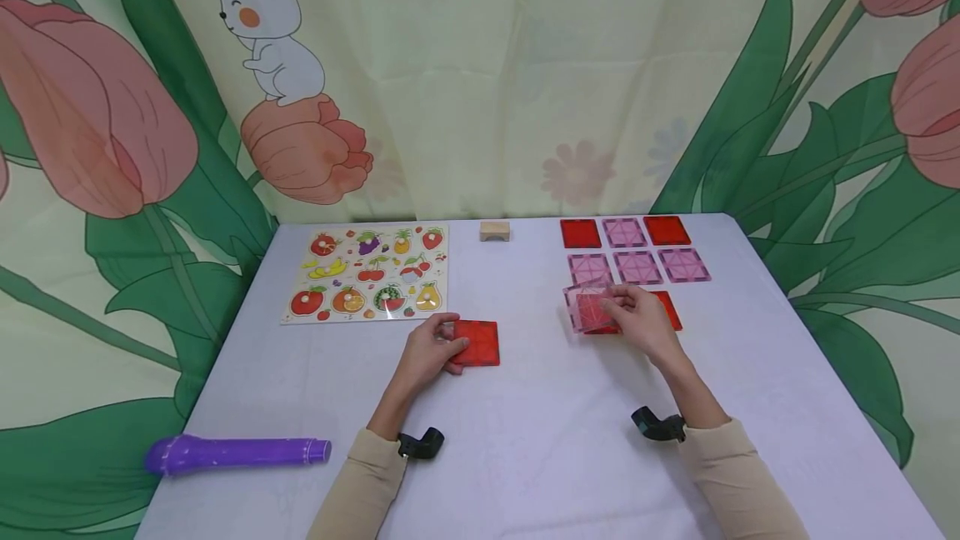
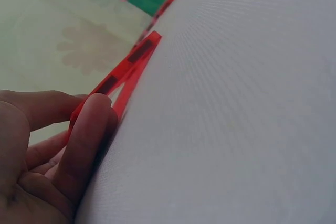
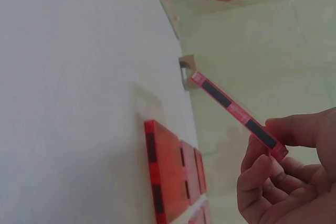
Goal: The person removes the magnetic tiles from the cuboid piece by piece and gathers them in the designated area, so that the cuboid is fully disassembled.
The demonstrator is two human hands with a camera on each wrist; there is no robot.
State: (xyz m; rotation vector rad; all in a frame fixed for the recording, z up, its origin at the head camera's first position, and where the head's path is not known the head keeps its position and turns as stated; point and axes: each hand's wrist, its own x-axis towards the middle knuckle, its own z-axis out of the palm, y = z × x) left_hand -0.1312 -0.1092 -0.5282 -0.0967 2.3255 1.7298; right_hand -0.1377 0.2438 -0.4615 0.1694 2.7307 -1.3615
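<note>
My left hand (image 1: 431, 347) pinches a red magnetic tile (image 1: 480, 343) by its left edge, left of the table's middle. In the left wrist view, this red tile (image 2: 128, 66) is tilted, close to the white cloth. A clear pink magnetic tile (image 1: 585, 308) is between the thumb and fingers of my right hand (image 1: 643, 319); the right wrist view has this pink tile (image 3: 239, 111) raised above the table. Beneath it lies a red tile (image 3: 170, 171), at the front left of a block of red and pink tiles (image 1: 637, 267). My right hand hides part of the front row.
A fruit picture board (image 1: 367, 273) lies at the back left, and a small wooden block (image 1: 495, 231) stands at the back edge. A purple microphone-shaped toy (image 1: 240, 453) lies front left on the white table (image 1: 540, 457). A printed curtain (image 1: 480, 73) hangs behind.
</note>
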